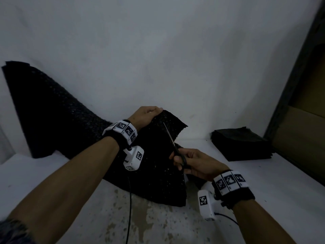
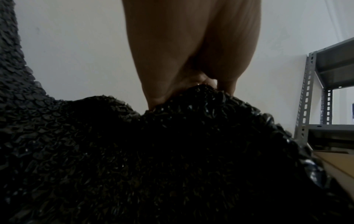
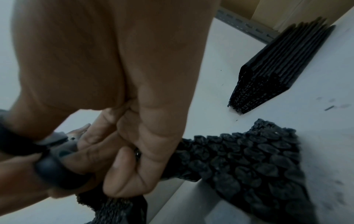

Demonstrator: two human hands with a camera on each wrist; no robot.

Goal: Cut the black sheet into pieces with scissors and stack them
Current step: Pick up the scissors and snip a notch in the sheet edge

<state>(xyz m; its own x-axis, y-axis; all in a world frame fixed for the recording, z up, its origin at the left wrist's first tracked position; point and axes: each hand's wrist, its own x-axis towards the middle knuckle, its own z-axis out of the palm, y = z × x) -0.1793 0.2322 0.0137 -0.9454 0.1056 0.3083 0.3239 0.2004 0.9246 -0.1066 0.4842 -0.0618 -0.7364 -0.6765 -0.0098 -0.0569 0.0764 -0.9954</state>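
The left hand (image 2: 191, 50) reaches down from the top of the frame, its fingertips (image 2: 157, 98) gripping the raised edge of the black sheet (image 2: 153, 159), whose bubbled surface fills the lower view. At the right stands a grey metal shelf (image 2: 316, 91); below it lies what may be cardboard (image 2: 337, 163).

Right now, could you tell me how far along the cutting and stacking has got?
Done: a stack of cut pieces sits on the table. In hand: the left hand holds up the black sheet while the right hand works the scissors through it. Left: a long uncut stretch trails away to the left.
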